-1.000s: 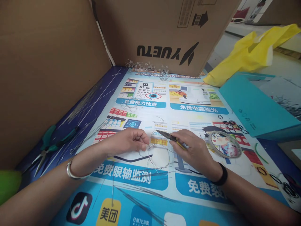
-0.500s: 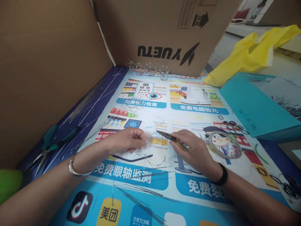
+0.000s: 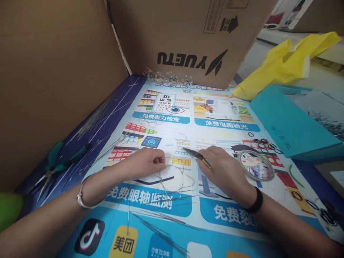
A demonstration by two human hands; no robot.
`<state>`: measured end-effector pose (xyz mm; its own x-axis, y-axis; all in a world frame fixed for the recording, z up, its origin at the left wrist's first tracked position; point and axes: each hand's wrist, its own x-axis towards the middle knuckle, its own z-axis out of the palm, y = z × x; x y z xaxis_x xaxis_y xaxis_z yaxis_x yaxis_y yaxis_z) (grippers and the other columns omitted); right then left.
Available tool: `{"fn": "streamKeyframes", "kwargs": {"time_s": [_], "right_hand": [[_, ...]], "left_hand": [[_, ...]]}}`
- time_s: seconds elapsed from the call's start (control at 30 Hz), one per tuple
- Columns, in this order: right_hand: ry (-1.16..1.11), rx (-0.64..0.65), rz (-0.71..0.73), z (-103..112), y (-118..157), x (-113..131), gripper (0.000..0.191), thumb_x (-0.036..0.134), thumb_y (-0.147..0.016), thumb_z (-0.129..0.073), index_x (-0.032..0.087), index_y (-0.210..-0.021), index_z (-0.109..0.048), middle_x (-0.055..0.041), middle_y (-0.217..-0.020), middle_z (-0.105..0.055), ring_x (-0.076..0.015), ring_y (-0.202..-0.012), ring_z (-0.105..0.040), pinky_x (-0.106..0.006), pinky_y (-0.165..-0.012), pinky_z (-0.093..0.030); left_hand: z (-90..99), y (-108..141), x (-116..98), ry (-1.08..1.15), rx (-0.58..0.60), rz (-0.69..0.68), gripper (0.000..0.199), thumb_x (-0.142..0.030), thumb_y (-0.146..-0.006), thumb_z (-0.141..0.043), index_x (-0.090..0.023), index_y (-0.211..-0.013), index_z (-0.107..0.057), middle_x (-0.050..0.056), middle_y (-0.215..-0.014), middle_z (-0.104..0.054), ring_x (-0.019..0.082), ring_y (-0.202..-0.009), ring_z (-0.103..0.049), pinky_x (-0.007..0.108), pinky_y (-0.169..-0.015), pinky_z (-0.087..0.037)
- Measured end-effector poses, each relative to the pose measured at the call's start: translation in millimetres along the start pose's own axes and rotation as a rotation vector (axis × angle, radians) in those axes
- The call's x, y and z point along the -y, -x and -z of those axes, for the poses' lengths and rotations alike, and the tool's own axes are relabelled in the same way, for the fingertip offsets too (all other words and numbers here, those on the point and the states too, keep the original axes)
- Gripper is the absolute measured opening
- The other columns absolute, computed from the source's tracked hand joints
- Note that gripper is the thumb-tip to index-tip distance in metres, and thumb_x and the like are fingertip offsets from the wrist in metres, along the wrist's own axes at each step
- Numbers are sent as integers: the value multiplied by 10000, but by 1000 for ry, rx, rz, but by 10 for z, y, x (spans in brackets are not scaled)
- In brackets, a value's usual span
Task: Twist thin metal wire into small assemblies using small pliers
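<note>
Between the thumb and bent fingers of my left hand point(image 3: 150, 162) is a thin piece of looped wire point(image 3: 185, 182), its curls hanging to the right and below the fingertips. My right hand point(image 3: 221, 170) is wrapped round small pliers point(image 3: 197, 156) with dark jaws and a yellow-and-black handle. The jaws point up and left, apart from my left fingers, and look closed. Whether the pliers' tip touches any wire is too fine to tell. Loose straight wires point(image 3: 161, 225) lie on the printed sheet point(image 3: 182, 129) below my hands.
Teal-handled pliers point(image 3: 53, 166) lie at left. Cardboard panels point(image 3: 188, 32) wall the back and left, with small wire pieces point(image 3: 172, 77) at their foot. At right are a round clear dish point(image 3: 256, 165), black rings point(image 3: 266, 143), a teal folder point(image 3: 295, 122) and a yellow bag point(image 3: 279, 64).
The wire loops have swung right and spread wider below my left hand. My right hand and the pliers have shifted slightly right, away from the left hand.
</note>
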<state>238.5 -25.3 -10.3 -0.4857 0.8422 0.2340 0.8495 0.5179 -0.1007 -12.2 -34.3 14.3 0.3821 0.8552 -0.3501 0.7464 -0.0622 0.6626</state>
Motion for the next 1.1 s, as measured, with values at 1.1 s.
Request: {"fn": "streamKeyframes", "kwargs": {"time_s": [1.1], "right_hand": [[-427, 172, -6, 106, 151, 369, 268, 309, -899, -400, 197, -734, -580, -7, -672, -619, -126, -610, -548, -226, -545, -353]], "left_hand": [[3, 73, -106, 506, 77, -186, 196, -342, -823, -527, -163, -883, -579, 2, -776, -563, 99, -656, -500, 212, -600, -418]]}}
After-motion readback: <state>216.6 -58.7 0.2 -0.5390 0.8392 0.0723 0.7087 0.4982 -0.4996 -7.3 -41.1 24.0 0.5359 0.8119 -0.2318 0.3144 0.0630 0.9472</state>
